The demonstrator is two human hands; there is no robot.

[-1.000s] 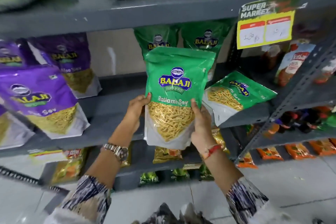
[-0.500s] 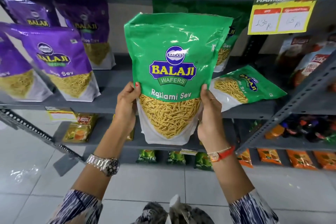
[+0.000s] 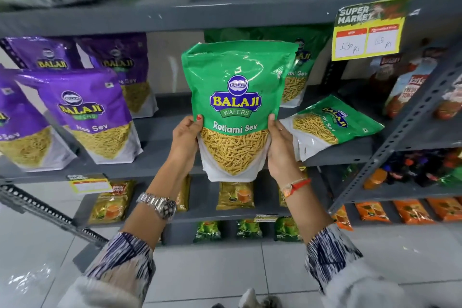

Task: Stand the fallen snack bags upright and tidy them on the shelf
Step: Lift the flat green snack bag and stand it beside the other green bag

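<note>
I hold a green Ratlami Sev bag (image 3: 235, 97) upright in front of the grey middle shelf (image 3: 165, 142), its bottom just below the shelf edge. My left hand (image 3: 186, 140) grips its left side and my right hand (image 3: 280, 147) its right side. To the right, another green bag (image 3: 332, 125) lies fallen on that shelf, tilted on its side. Behind the held bag, a green bag (image 3: 297, 75) stands upright at the back, partly hidden.
Purple Aloo Sev bags (image 3: 92, 112) stand at the left of the same shelf. A yellow price tag (image 3: 367, 30) hangs from the shelf above. Small packets (image 3: 235, 195) fill lower shelves. A slanted grey upright (image 3: 410, 117) borders the right side.
The held bag went from lower and farther off to large and close, and now sits slightly farther away again. Both hands keep their grip on its sides.
</note>
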